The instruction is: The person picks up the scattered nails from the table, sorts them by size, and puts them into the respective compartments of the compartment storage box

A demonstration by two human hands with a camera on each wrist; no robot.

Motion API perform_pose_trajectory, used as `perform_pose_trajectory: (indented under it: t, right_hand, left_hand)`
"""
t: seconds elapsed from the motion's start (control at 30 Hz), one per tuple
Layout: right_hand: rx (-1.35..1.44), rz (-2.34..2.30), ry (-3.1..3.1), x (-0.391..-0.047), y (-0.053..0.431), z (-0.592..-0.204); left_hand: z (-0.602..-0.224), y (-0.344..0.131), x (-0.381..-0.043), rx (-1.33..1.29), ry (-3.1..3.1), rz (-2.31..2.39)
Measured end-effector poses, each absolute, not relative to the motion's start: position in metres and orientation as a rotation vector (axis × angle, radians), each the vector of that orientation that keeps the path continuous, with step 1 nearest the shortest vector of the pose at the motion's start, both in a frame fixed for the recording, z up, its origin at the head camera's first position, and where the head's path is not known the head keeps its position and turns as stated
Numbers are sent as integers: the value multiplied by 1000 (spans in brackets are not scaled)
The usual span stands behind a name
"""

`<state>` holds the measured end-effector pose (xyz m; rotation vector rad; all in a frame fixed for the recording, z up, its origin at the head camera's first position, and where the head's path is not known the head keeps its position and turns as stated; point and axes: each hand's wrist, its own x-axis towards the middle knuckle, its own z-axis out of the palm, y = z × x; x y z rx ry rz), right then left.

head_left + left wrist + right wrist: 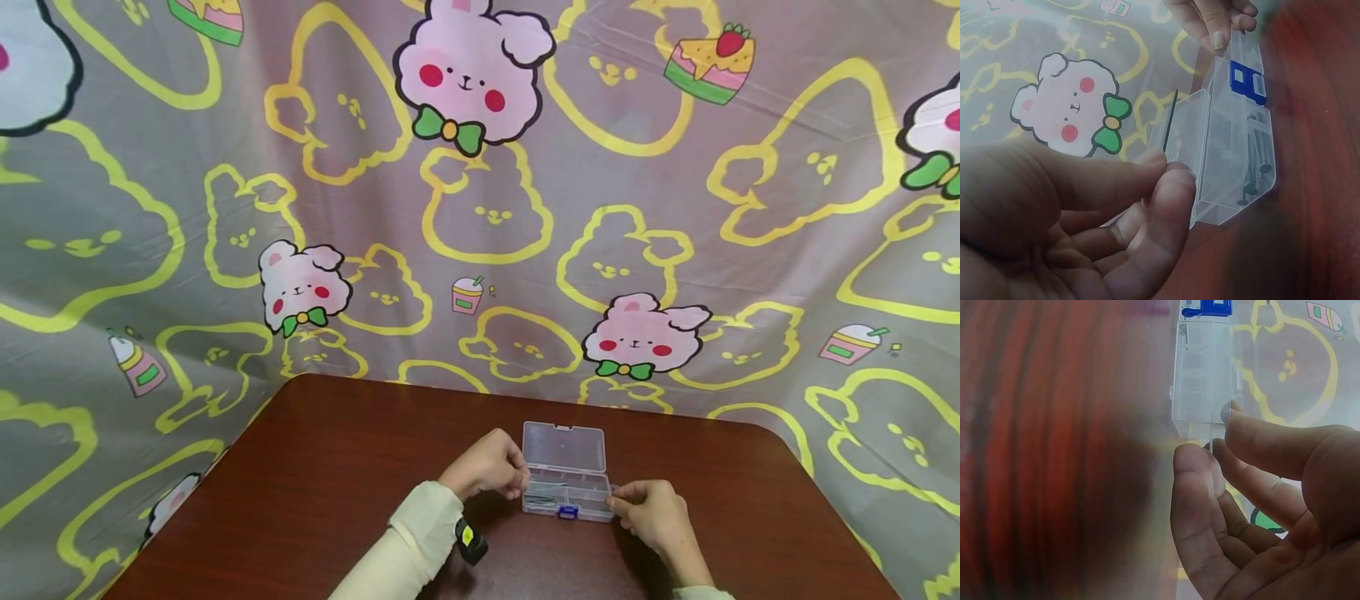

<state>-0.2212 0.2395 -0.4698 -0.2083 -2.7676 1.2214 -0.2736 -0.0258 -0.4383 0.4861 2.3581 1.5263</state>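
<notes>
A clear plastic compartment box (592, 513) stands on the table with its lid (564, 448) raised at the back and a blue latch (567, 512) at the front. Several nails (1260, 156) lie in its left front compartment. At the box's left end, my left hand (495, 467) pinches a thin dark nail (1171, 122) between thumb and forefinger. The nail points up from the fingertips, and its lower end is hidden. My right hand (656, 512) grips the right end of the box, thumb at the rim and forefinger lower at the outer end.
The reddish-brown wooden table (337, 467) extends around the box. Behind and beside it hangs a grey cloth (510, 333) printed with cartoon rabbits. A black band with a yellow mark (469, 537) sits on the left wrist.
</notes>
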Motion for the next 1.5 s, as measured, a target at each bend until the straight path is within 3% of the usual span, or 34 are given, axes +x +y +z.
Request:
perform_pose_trajectory:
  t: [0.67,1.5]
  right_hand:
    - [-205,1204,-2767,-221,241,-471]
    - [-235,1220,-2772,-221,240,-469]
  left_hand:
    - [-438,-12,-295,435,2417,1527]
    - [-439,8,-299,432,2582,1298]
